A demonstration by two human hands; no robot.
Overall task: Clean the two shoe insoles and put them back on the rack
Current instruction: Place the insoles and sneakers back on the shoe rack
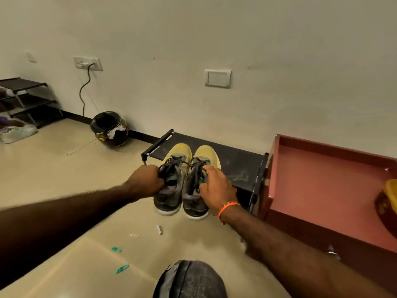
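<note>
The person is holding two shoes, one in each hand, right at the front edge of a low black shoe rack (236,166). The left hand (146,181) is gripping the left shoe (169,190) at its side near the opening. The right hand (217,188) is gripping the right shoe (193,196) the same way. Both shoes are dark grey w/ pale soles, and their heels are pointing at the person.

The yellow insoles (182,150) are poking out of the toe ends & lying over the rack top, so they are not sitting flat inside. I think the step is getting the shoes off the rack so the insoles can come out for cleaning, but it could be putting them back; I can't tell which.

To do this well: be keeping both shoes level so the loose insoles are not sliding out onto the dusty rack. Be moving both hands together, slow. Then be putting the shoes down on the floor (64,173) & pulling each insole out by its end, not by bending it.

Left fingers (158,180) are curling tight round the shoe's edge, pressed close together. Right fingers (209,168) are bending over the laces w/ the thumb on the near side, pinching the shoe's top. Neither hand is spread wide.

Nearby: a red-brown cabinet (322,190) just right of the rack, a black helmet (109,127) by the wall, and little bits of litter on the floor
</note>
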